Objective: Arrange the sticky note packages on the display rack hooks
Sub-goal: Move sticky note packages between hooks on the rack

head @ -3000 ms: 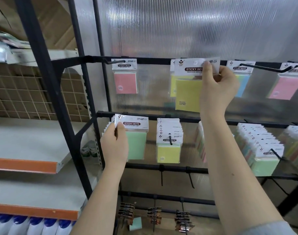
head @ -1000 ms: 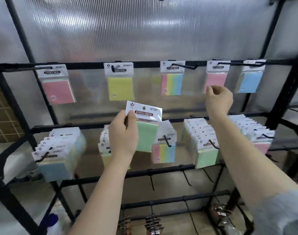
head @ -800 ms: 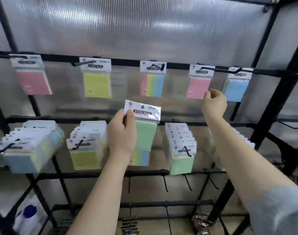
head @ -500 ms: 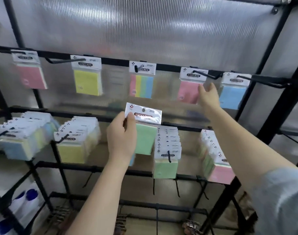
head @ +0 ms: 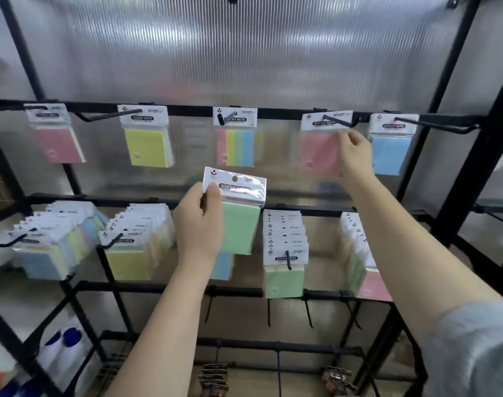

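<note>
while the left hand (head: 199, 222) pinches a green sticky note package (head: 236, 214) by its header card, thumb on the front, we note that package sits off any hook, below the top rail (head: 187, 110) and under the striped package (head: 235, 137) hanging there. along the same rail to the right, the right hand (head: 354, 156) has its fingers curled at the right edge of the hanging pink package (head: 320, 146); whether they actually grip it, we cannot tell.
</note>
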Demonstrator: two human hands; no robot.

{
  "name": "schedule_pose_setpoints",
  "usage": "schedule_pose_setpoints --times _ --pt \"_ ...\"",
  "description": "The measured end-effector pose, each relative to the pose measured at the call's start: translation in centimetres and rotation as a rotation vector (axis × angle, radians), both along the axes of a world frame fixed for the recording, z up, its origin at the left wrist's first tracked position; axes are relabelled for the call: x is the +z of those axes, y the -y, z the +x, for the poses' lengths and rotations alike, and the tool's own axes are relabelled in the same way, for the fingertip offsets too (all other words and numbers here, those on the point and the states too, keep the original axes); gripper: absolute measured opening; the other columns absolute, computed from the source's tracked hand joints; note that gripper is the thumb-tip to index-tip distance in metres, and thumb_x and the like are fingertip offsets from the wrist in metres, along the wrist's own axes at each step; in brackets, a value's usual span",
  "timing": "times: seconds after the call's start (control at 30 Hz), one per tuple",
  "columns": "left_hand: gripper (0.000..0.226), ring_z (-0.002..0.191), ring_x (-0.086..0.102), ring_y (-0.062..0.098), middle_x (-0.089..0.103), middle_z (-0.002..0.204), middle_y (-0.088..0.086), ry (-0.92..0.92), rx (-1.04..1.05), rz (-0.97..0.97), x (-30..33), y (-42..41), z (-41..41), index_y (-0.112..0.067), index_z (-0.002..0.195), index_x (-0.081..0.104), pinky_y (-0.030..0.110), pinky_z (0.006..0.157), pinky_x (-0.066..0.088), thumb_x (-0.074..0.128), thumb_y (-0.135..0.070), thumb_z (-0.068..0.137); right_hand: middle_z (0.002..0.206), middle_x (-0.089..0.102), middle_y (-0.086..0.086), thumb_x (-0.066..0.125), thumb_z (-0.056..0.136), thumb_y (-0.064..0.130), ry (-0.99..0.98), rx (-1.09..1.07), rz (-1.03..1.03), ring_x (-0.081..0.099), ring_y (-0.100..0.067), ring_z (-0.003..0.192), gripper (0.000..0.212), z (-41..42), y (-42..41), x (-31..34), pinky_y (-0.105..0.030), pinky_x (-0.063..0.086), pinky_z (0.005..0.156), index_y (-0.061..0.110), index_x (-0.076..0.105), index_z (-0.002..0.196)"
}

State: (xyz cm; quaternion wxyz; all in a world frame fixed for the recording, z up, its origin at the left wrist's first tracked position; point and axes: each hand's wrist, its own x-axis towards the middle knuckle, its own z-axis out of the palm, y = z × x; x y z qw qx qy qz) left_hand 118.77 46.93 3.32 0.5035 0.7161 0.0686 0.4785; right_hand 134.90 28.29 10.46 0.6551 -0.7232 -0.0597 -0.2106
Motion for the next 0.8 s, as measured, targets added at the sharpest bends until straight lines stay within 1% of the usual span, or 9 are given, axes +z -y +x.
schedule_pose_setpoints --times 0.1,0.23,0.37,0.47,0.53,0.57,0.63,0.7,0.8 --pt "0.042 0.049 0.026 0.005 0.031 0.048 -0.012 0.0 -0.014 -0.008 0.3 -0.2 -0.1 -0.016 0.06 0.026 0.017 0.045 0.022 0.044 -0.022 0.096 0.07 0.044 0.003 0.04 0.09 0.013 0.055 -0.045 0.037 0.037 -0.014 0.071 0.017 -1.9 0.4 0.0 -0.025 0.028 0.058 0.014 0.052 0.079" --pt "0.044 0.05 0.023 0.008 0.032 0.047 -0.012 0.003 -0.035 0.002 0.7 -0.4 -0.2 -0.019 0.058 0.023 0.022 0.047 0.018 0.044 -0.021 0.096 0.058 0.04 0.009 0.049 0.086 0.014 0.097 -0.11 0.08 0.034 -0.009 0.058 0.026 -5.1 0.9 0.3 -0.024 0.026 0.053 0.021 0.047 0.061" --pt "0.043 0.05 0.025 0.006 0.033 0.048 -0.012 0.02 -0.069 0.011 0.9 -0.3 -0.4 -0.018 0.058 0.025 0.02 0.046 0.019 0.044 -0.022 0.097 0.065 0.037 -0.003 0.058 0.083 0.022 0.159 -0.14 0.157 0.03 -0.015 0.063 0.02 -8.2 1.5 0.6 -0.028 0.022 0.057 0.008 0.053 0.07" --pt "0.04 0.052 0.027 0.005 0.035 0.055 -0.004 0.034 -0.099 0.012 0.8 -0.3 -0.4 -0.008 0.061 0.033 0.02 0.047 0.021 0.044 -0.023 0.097 0.068 0.04 -0.005 0.06 0.082 0.027 0.168 -0.145 0.15 0.033 -0.015 0.065 0.026 -10.5 2.1 0.6 -0.028 0.026 0.062 0.003 0.056 0.073" --pt "0.04 0.056 0.031 0.008 0.041 0.062 0.011 0.026 -0.121 -0.005 1.0 0.0 -0.2 0.005 0.068 0.04 0.021 0.048 0.024 0.044 -0.023 0.097 0.063 0.047 0.002 0.06 0.083 0.029 0.155 -0.13 0.118 0.039 -0.012 0.061 0.025 -11.8 2.5 0.3 -0.027 0.031 0.06 0.01 0.059 0.068" --pt "0.04 0.055 0.032 0.007 0.041 0.063 0.012 0.026 -0.136 -0.015 1.1 0.2 -0.2 0.006 0.07 0.042 0.019 0.047 0.024 0.044 -0.022 0.098 0.061 0.052 0.007 0.061 0.085 0.029 0.148 -0.116 0.099 0.043 -0.01 0.061 0.023 -12.4 2.5 0.2 -0.027 0.034 0.059 0.018 0.061 0.065" --pt "0.039 0.049 0.029 0.001 0.036 0.057 0.001 0.045 -0.168 -0.022 1.6 0.8 0.1 -0.003 0.062 0.037 0.013 0.044 0.024 0.044 -0.019 0.098 0.063 0.055 0.009 0.06 0.087 0.027 0.145 -0.115 0.077 0.047 -0.01 0.063 0.022 -13.0 2.1 0.3 -0.026 0.037 0.06 0.024 0.063 0.066" --pt "0.042 0.045 0.032 -0.001 0.03 0.053 -0.009 0.056 -0.184 -0.006 2.0 1.6 0.2 -0.014 0.059 0.03 0.011 0.043 0.026 0.045 -0.017 0.098 0.065 0.052 0.004 0.058 0.089 0.025 0.147 -0.151 0.087 0.044 -0.012 0.065 0.022 -13.1 1.8 0.9 -0.028 0.036 0.063 0.013 0.062 0.072" --pt "0.044 0.043 0.038 -0.005 0.031 0.049 -0.011 0.072 -0.201 -0.006 2.4 2.4 0.4 -0.017 0.057 0.028 0.007 0.041 0.028 0.045 -0.015 0.098 0.07 0.044 -0.005 0.055 0.089 0.022 0.168 -0.158 0.103 0.038 -0.015 0.066 0.028 -13.3 1.6 2.0 -0.03 0.033 0.06 -0.005 0.055 0.082"
